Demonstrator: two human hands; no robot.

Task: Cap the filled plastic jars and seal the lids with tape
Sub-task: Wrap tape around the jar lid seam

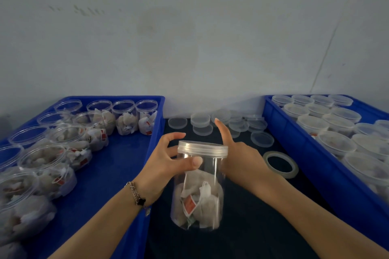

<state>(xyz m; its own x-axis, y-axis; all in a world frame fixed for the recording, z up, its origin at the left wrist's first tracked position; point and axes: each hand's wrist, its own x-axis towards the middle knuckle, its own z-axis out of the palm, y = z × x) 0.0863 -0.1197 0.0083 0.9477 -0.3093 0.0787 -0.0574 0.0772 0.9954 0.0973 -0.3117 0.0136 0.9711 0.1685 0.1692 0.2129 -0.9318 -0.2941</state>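
A clear plastic jar with tea bags in its lower half stands upright on the dark table, between my two hands. A clear lid sits on its mouth. My left hand grips the jar just under the lid, thumb across the front and fingers curled toward the back. My right hand is against the lid's right side, its forefinger pointing up; the other fingers are hidden behind the jar. A roll of clear tape lies flat on the table right of my right hand.
The blue tray on the left holds several open filled jars. The blue tray on the right holds several capped jars. Loose clear lids lie at the back of the table, near a grey wall.
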